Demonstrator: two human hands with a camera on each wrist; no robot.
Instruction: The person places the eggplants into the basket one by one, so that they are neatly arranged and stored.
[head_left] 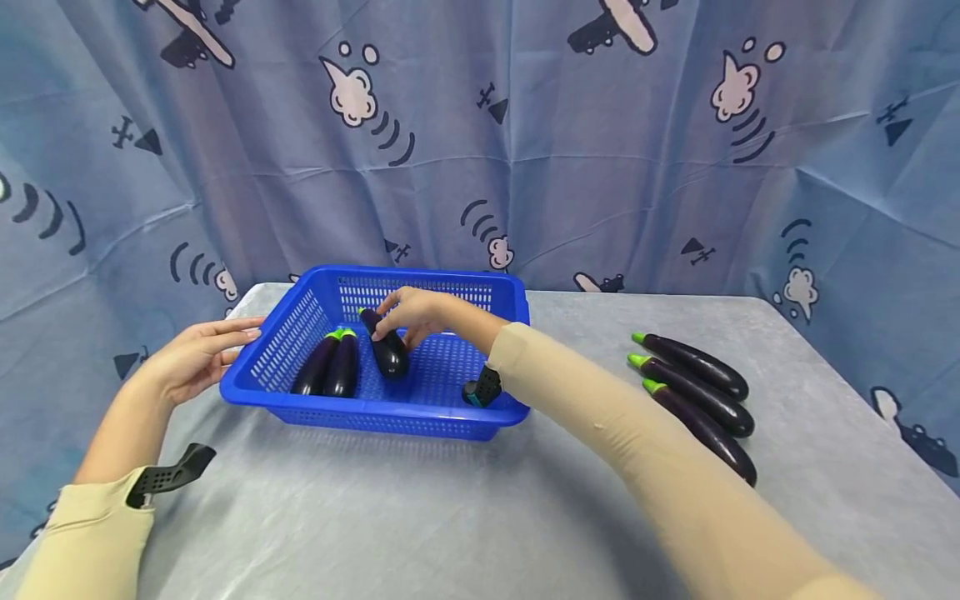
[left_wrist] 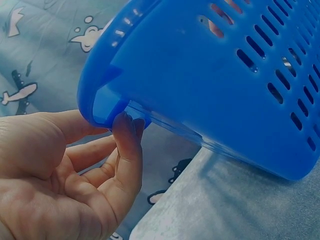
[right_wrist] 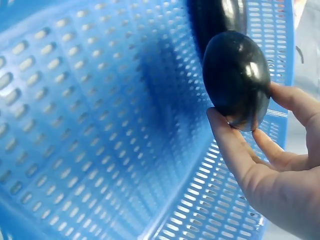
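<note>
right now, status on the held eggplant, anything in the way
Right grip on one eggplant, inside blue basket. Left grip pinching basket rim. Two eggplants just left of the held one; no obstruction seen.

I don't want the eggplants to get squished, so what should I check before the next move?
1. Right grip holding an eggplant: ok, thumb and fingers around it.
2. Left grip on the blue basket: ok, it holds the rim.
3. Free space inside: ok, bare basket floor shows right of the held eggplant.
4. Held eggplant touching the floor: cannot tell, its underside is hidden.
5. Every eggplant in the basket: not ok, three eggplants lie on the table.
</note>
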